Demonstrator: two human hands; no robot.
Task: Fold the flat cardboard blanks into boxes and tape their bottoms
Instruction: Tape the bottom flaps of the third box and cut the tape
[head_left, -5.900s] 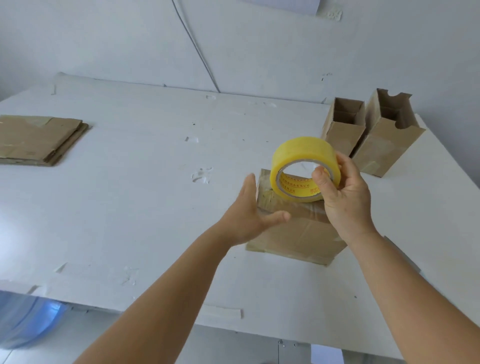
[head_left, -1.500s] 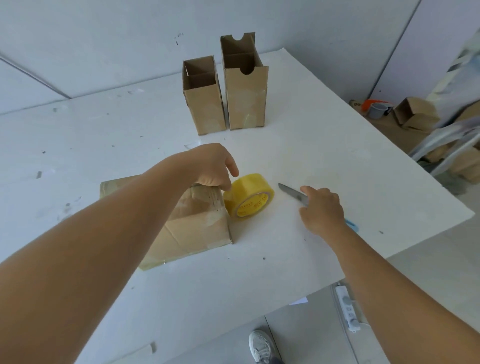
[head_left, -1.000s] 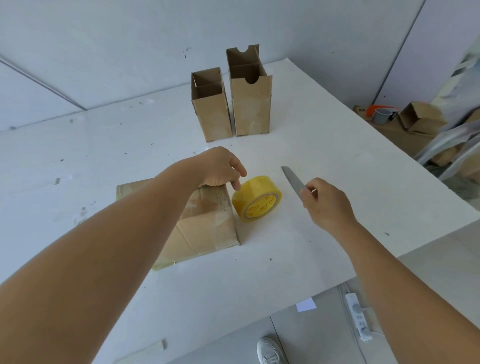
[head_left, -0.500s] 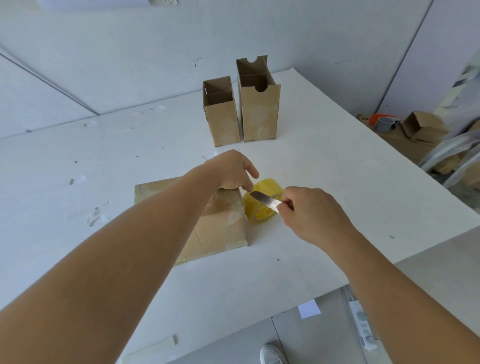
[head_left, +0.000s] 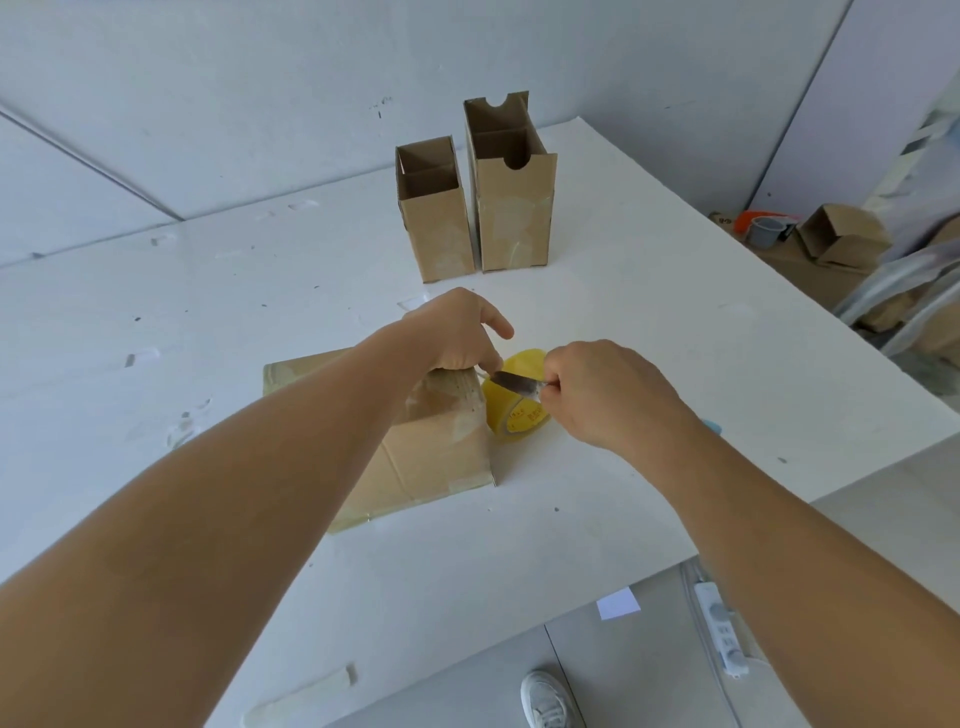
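A: Where is the box (head_left: 415, 441) lying?

B: On its side on the white counter (head_left: 649, 322), touching the yellow tape roll (head_left: 514, 410). The left hand (head_left: 457, 338) is pressing down on the box end nearest the roll; I cannot tell how its fingers are closing. The right hand (head_left: 597, 395) is pinching a knife blade (head_left: 514, 383) over the roll.

A: How is it likely handling?

B: Light, stiff cardboard that may slide on the slick counter; I would be holding it by the taped end.

A: And around it?

B: Two upright boxes (head_left: 478, 208) are standing beyond the roll, near the white wall (head_left: 260, 93).
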